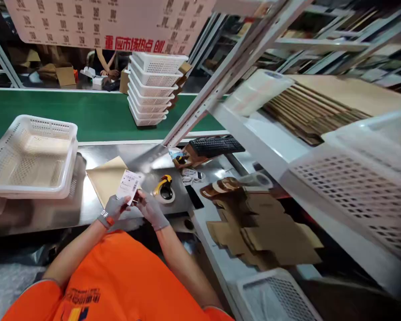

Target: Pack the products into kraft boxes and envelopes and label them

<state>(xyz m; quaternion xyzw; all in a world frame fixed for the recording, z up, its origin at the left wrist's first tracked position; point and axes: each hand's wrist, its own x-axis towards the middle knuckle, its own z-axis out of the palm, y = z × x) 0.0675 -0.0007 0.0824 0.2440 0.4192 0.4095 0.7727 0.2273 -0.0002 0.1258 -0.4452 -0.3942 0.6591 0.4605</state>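
Grey-gloved, both hands share one white printed label (129, 186): the left hand (113, 209) has its grip closed on the lower edge, the right hand (149, 206) pinches its right side. Label hangs just above the brown envelope (106, 180) on the steel desk (47, 214), left of the tape dispenser (165, 189).

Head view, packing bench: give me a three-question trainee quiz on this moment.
1. True or false: both hands hold the printed label.
2. What lies on the bench under the label? A) keyboard B) brown envelope C) tape roll
3. What is stacked on the green conveyor?

Key: 1. True: left hand and right hand pinch it. 2. B, the brown envelope. 3. White baskets.
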